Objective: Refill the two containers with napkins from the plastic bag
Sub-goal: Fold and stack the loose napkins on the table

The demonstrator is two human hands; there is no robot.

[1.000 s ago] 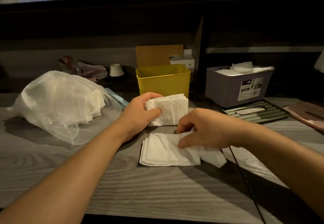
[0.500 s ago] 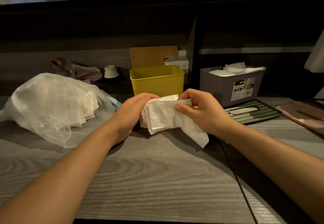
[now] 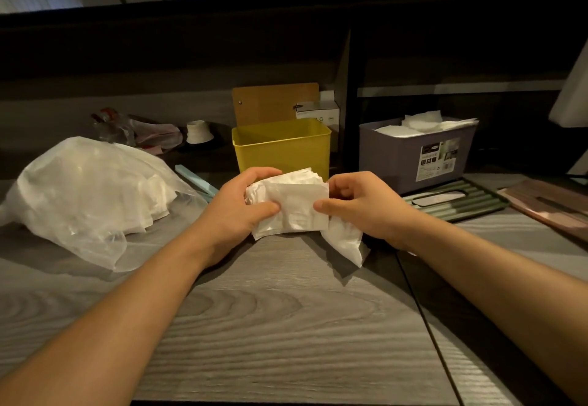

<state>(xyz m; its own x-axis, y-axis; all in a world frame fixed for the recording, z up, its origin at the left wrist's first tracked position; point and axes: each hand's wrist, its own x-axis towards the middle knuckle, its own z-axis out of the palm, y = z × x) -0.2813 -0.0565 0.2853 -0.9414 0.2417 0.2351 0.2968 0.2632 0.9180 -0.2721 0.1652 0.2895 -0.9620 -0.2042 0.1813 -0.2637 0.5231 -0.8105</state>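
Observation:
Both hands hold one stack of white napkins (image 3: 294,205) just above the grey table, in front of the yellow container (image 3: 283,148). My left hand (image 3: 241,211) grips the stack's left side, thumb on the front. My right hand (image 3: 359,205) pinches its right side, and one loose napkin hangs below it. The yellow container's inside shows no napkins from here. The purple container (image 3: 413,154) at the right holds white napkins up to its rim. The clear plastic bag (image 3: 86,192) with more napkins lies at the left.
A green ribbed lid (image 3: 458,199) and a brown lid (image 3: 547,202) lie right of my hands. A light blue strip (image 3: 197,179) lies by the bag. A wooden board (image 3: 275,103), small white box (image 3: 316,113), roll (image 3: 199,132) and crumpled wrapper (image 3: 140,132) stand along the back wall.
My right hand lifted the second stack off the table and joined it to the stack in my left hand. Both hands now grip the combined stack in front of the yellow container.

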